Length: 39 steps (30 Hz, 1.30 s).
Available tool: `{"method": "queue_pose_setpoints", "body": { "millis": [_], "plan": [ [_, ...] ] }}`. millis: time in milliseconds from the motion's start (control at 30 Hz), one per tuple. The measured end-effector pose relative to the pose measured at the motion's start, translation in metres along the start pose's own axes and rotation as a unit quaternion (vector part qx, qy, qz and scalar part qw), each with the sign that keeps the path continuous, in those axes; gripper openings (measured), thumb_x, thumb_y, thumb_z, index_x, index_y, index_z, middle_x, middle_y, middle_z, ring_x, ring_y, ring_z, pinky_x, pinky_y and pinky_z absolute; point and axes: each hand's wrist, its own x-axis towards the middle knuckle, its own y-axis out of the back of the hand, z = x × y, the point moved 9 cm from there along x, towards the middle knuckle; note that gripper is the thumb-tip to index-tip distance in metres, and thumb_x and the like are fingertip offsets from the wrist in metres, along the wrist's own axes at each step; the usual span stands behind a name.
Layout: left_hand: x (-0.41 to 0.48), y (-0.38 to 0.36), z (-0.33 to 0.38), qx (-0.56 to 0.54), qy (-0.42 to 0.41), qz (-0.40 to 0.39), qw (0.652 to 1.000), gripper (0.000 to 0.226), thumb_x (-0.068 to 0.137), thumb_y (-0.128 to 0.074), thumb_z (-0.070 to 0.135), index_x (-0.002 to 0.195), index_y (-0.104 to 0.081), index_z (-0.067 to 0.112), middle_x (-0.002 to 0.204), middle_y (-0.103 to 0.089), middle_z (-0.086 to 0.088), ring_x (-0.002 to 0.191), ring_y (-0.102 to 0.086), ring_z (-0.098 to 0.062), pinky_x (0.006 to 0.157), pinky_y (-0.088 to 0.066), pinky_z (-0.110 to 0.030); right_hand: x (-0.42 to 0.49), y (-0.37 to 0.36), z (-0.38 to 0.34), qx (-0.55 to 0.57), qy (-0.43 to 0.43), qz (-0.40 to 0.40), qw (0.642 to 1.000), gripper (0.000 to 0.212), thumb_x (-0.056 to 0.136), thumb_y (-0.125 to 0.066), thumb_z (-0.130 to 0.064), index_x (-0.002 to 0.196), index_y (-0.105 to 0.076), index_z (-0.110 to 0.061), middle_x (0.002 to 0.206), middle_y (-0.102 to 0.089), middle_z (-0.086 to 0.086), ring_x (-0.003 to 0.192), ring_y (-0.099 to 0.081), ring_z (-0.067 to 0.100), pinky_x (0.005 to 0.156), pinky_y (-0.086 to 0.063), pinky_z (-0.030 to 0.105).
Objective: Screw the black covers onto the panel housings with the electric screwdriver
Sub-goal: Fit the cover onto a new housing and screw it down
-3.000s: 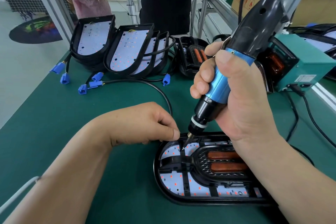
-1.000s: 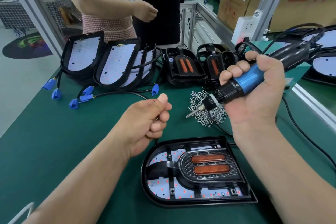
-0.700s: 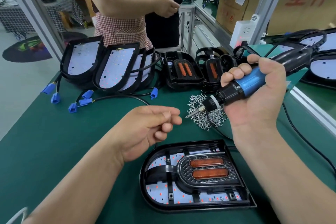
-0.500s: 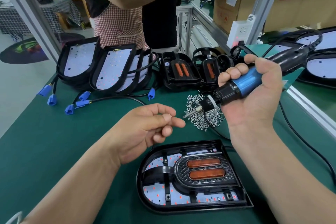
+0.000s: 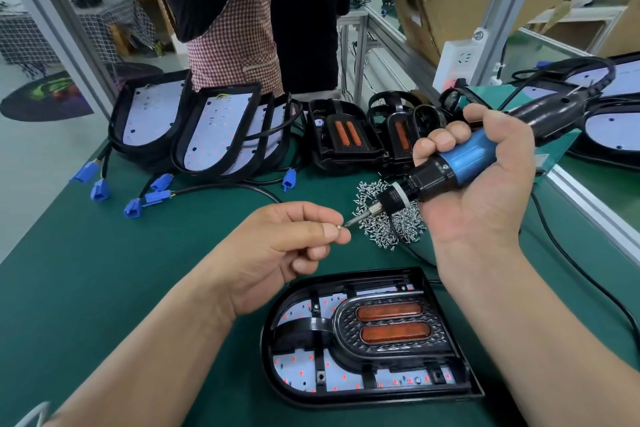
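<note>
Head view: left hand (image 5: 284,246) pinches one tiny screw (image 5: 338,226) at the screwdriver (image 5: 464,158) tip, just left of the screw pile (image 5: 384,229). Right hand (image 5: 485,204) wraps the blue barrel above the pile. Housing (image 5: 346,399) with black cover (image 5: 349,326) lies nearer than the pile. Screw likely light and slippery; a fingertip hold suits it.

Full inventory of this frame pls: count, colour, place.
housing: 1, black, front centre on mat
cover: 1, black with orange lenses, on housing
screws: pile, silver, behind housing
screw: 1, colour unclear, in left hand, near bit tip
screwdriver: 1, blue and black, in right hand
open housings: at least 3, black, white boards, back left
connectors: 6, blue, back left on cables
spare covers: at least 2, black, back centre
socket: 1, white, back right
mat: 1, green, bench top
person: 1, checked apron, behind bench
left hand: 1, pinches screw
right hand: 1, grips screwdriver
</note>
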Motion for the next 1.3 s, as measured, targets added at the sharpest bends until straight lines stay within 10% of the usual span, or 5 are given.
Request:
{"method": "queue_pose_setpoints", "body": {
  "millis": [1300],
  "plan": [
    [0.0, 0.015, 0.01, 0.112, -0.067, 0.097, 0.987, 0.023, 0.076, -0.083, 0.014, 0.097, -0.076, 0.014, 0.101, -0.079, -0.021, 0.059, -0.053, -0.008, 0.051, -0.039, -0.014, -0.009, 0.013, 0.013, -0.1, -0.001, 0.094, 0.99, 0.036, 0.1, -0.071, -0.044, 0.107, -0.054, -0.013, 0.079, -0.058, 0.0, 0.07, -0.059, 0.016, 0.075, -0.056, 0.035]
  ]
}}
